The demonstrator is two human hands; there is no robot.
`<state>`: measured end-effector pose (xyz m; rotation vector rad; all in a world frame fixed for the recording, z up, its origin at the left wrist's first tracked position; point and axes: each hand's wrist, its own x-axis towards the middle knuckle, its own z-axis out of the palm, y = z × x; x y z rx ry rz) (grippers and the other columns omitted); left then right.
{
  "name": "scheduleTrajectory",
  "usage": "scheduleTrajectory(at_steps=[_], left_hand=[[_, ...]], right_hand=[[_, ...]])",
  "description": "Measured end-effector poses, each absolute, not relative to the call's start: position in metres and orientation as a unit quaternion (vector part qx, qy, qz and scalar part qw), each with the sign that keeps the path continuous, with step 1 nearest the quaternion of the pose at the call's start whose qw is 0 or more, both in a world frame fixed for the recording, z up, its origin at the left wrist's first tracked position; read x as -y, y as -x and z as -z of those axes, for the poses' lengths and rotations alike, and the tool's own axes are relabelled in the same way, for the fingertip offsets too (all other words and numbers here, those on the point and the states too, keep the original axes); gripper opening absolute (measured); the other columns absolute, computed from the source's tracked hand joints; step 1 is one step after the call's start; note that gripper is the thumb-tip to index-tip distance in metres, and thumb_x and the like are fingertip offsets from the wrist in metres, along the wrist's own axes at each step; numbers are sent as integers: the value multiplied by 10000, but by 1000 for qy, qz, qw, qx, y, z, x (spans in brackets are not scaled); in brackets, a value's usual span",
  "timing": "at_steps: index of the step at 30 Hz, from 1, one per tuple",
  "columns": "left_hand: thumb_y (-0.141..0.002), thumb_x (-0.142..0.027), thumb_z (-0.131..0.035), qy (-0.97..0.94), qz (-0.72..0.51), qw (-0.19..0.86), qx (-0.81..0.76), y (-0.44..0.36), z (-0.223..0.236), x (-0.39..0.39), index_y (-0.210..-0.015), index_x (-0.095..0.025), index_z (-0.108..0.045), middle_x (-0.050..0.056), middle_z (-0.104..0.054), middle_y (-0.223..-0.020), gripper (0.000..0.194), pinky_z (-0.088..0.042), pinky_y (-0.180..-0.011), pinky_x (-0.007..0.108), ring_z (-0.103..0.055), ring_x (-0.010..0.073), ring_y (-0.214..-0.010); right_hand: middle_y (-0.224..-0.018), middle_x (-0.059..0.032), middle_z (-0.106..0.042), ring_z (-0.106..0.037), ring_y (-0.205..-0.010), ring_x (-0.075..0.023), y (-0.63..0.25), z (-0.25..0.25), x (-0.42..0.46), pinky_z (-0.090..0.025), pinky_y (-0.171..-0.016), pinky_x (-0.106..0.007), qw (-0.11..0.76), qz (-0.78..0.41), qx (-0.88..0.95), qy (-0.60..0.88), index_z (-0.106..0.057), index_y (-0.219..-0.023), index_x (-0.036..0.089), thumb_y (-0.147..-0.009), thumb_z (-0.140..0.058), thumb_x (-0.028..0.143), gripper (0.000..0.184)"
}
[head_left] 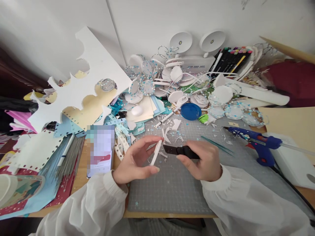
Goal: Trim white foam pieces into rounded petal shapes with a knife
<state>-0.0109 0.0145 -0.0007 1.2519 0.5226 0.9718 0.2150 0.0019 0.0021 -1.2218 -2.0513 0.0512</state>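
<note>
My left hand (137,160) holds a thin white foam disc (156,152) almost edge-on, its fingers and thumb curved round the rim. In my right hand (203,160) is a black utility knife (188,152), gripped by the handle. Its dark blade (170,149) points left, close to the disc's upper edge; whether it touches cannot be made out. Both hands are above a grey gridded cutting mat (169,193). White foam scraps (176,124) are scattered on the mat just beyond the hands.
A blue hot glue gun (267,144) and teal tweezers (218,146) lie to the right. A phone (100,150) is at the left. Behind are a blue lid (191,111), piled foam discs with beaded wire (147,87), and a large cut foam sheet (95,65).
</note>
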Motion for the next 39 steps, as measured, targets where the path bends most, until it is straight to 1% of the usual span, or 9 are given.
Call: scheduleTrajectory(at_steps=[3, 6, 12, 16, 20, 23, 28, 36, 39], left_hand=[[-724, -219, -726, -539, -407, 702, -226, 10, -3, -16, -1270, -260, -520, 103, -480, -1363, 584, -380, -1048, 439, -451, 299, -1266], [-726, -181, -705, -531, -377, 725, -225, 9, -4, -15, -1310, -268, -480, 108, -430, -1418, 632, -353, -1069, 470, -430, 307, -1292], [-676, -146, -710, -554, -330, 730, -224, 9, 3, -12, -1337, -249, -476, 117, -475, -1398, 709, -282, -1110, 523, -398, 328, -1329], [-679, -128, -716, -575, -311, 716, -245, 9, 3, -11, -1362, -265, -446, 115, -441, -1426, 747, -354, -1073, 496, -385, 333, -1334], [-681, -99, -732, -569, -289, 721, -272, 9, -4, -11, -1379, -289, -415, 117, -468, -1386, 791, -427, -1014, 449, -474, 295, -1253], [-642, -84, -769, -552, -293, 731, -273, 9, -7, -13, -1359, -303, -444, 99, -476, -1381, 817, -418, -1023, 439, -517, 273, -1209], [-689, -125, -750, -536, -311, 735, -276, 9, -6, -15, -1329, -287, -493, 98, -501, -1365, 708, -414, -1025, 455, -550, 269, -1173], [-595, -123, -794, -557, -309, 689, -345, 5, -3, -12, -1331, -233, -472, 124, -554, -1285, 811, -459, -983, 467, -578, 287, -1123], [-593, -118, -779, -553, -307, 686, -359, 4, -3, -10, -1317, -196, -477, 138, -559, -1277, 789, -457, -991, 482, -573, 299, -1136]], right_hand=[[-511, -8, -529, -457, -457, -122, -211, -3, 1, -275, -476, -263, 379, -31, 805, 455, -528, -641, 184, -867, -493, 468, 365], [-501, -5, -509, -450, -454, -122, -207, -3, 4, -277, -482, -265, 370, -37, 821, 434, -521, -632, 184, -867, -482, 495, 392], [-500, -1, -497, -439, -454, -118, -200, -4, 7, -279, -492, -264, 356, -35, 837, 414, -500, -613, 185, -863, -475, 505, 407], [-496, 3, -491, -438, -452, -116, -199, -5, 7, -278, -495, -265, 350, -35, 840, 414, -485, -602, 188, -858, -482, 506, 409], [-497, 6, -486, -420, -446, -116, -200, -3, 7, -265, -489, -274, 333, -22, 844, 419, -481, -605, 191, -845, -499, 513, 403], [-500, 4, -491, -429, -453, -115, -201, -2, 6, -274, -492, -270, 337, -25, 840, 425, -486, -604, 186, -850, -496, 516, 411], [-493, 2, -481, -426, -451, -115, -202, -3, 6, -270, -493, -270, 342, -22, 835, 431, -491, -595, 183, -864, -471, 524, 434], [-490, 2, -462, -409, -449, -115, -200, -4, 7, -259, -486, -274, 340, -15, 838, 425, -478, -576, 181, -857, -481, 524, 443], [-492, 0, -466, -411, -448, -116, -200, -4, 7, -259, -485, -274, 340, -14, 840, 423, -482, -578, 179, -857, -481, 524, 444]])
